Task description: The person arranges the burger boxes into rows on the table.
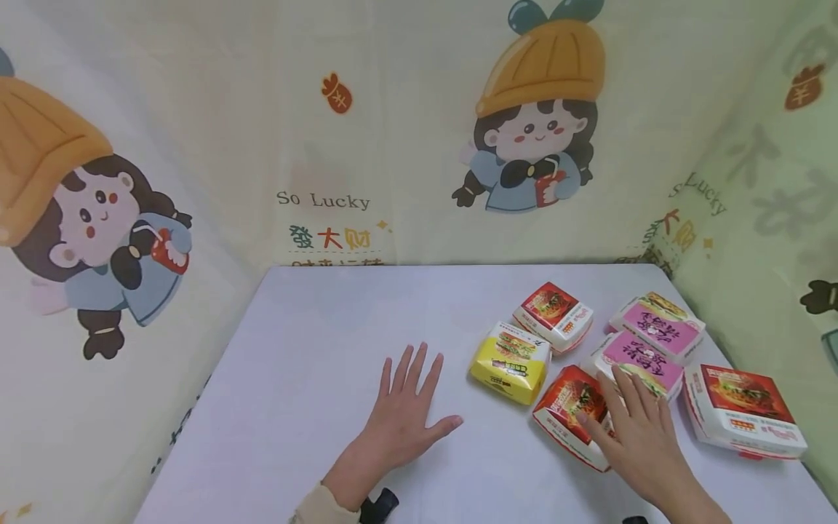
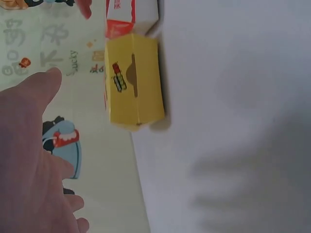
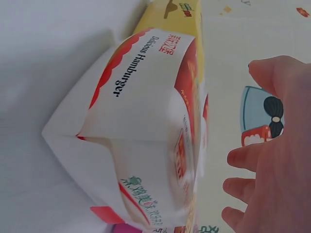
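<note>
Red box [image 1: 567, 413] below right fingers [image 1: 628, 397]

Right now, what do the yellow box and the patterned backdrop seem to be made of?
The yellow box looks like thin, slightly glossy printed cardboard: crisp folds and a cut slot show. The patterned backdrop looks matte, probably fabric, given its faint creases, though plastic sheet is possible.

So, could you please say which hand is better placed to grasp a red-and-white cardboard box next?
Probably the right hand: it hovers over one such box, while the left hand is over bare white tabletop.
</note>
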The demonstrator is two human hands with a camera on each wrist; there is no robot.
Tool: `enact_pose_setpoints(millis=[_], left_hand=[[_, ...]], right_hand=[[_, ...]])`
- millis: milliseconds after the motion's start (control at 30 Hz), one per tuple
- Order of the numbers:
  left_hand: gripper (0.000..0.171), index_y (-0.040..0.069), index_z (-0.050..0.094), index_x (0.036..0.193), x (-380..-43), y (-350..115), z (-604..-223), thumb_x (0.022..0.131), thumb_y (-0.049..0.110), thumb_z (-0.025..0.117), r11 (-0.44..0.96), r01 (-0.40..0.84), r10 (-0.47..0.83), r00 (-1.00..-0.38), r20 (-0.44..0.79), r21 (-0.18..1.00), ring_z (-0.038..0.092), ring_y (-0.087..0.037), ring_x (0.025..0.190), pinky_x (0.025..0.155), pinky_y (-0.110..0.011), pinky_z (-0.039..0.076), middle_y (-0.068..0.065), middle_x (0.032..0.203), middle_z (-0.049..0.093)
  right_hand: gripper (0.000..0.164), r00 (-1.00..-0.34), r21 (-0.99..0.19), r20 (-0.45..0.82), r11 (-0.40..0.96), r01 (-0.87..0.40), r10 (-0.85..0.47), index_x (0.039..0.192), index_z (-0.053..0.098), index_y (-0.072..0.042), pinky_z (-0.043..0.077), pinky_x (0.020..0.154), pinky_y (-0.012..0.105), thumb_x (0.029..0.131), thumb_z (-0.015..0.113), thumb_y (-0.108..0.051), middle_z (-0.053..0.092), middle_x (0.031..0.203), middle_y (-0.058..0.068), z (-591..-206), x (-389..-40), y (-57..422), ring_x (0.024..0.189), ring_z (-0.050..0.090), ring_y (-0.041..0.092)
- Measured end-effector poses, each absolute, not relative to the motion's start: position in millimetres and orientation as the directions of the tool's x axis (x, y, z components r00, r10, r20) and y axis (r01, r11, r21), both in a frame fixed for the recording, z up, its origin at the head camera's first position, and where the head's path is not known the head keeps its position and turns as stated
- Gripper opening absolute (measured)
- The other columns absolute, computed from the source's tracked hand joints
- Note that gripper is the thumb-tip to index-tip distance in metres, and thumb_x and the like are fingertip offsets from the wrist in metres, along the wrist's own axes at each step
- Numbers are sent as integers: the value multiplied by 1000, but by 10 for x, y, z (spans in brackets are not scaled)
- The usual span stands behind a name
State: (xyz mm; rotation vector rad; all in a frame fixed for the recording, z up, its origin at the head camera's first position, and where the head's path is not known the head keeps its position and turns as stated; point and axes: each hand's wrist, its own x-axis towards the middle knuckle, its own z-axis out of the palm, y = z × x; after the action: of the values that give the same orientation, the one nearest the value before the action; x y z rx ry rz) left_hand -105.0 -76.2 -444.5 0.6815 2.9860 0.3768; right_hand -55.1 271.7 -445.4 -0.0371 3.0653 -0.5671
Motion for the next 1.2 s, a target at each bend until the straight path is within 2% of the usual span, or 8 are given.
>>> enact_pose_setpoints(millis=[300,567,733,1033,1200], left_hand=[[95,22,8,161,-1022,-483,-4467,90,74,44,857,463,481,-877,-26,228,-2,-31,156,124,-61,4,-7,169,-1],[93,22,15,160,-975,-190,-4520,90,76,43,833,498,531,-842,-93,243,-1,-29,156,124,-60,7,-4,169,-2],[93,26,8,161,-923,5,-4559,90,76,41,809,530,569,-815,-111,253,1,-27,156,124,-58,10,-2,169,-2],[88,28,11,160,-793,270,-4632,92,76,36,772,604,632,-763,-133,199,5,-25,156,125,-52,18,1,169,4],[85,29,11,160,-709,404,-4696,92,77,31,741,653,671,-724,-159,157,9,-23,156,124,-48,23,2,168,8]], right_hand=[[89,-998,-363,-60,932,7,-16,157,14,-3,0,107,82,97,45,-61,9,161,28,-4494,-534,2765,145,3,54],[89,-997,-391,-81,920,16,-18,158,11,-3,-4,107,81,98,43,-61,6,163,27,-4540,-525,2798,147,-2,54],[86,-998,-383,-63,924,3,-23,156,18,1,-2,108,81,99,44,-58,10,162,28,-4573,-516,2806,146,2,54],[85,-998,-396,-57,918,-13,-39,155,23,3,-3,109,80,99,46,-57,16,159,28,-4652,-503,2822,145,6,53],[84,-998,-384,19,921,-56,-53,153,27,3,5,109,79,97,53,-54,24,156,29,-4685,-481,2805,142,14,52]])
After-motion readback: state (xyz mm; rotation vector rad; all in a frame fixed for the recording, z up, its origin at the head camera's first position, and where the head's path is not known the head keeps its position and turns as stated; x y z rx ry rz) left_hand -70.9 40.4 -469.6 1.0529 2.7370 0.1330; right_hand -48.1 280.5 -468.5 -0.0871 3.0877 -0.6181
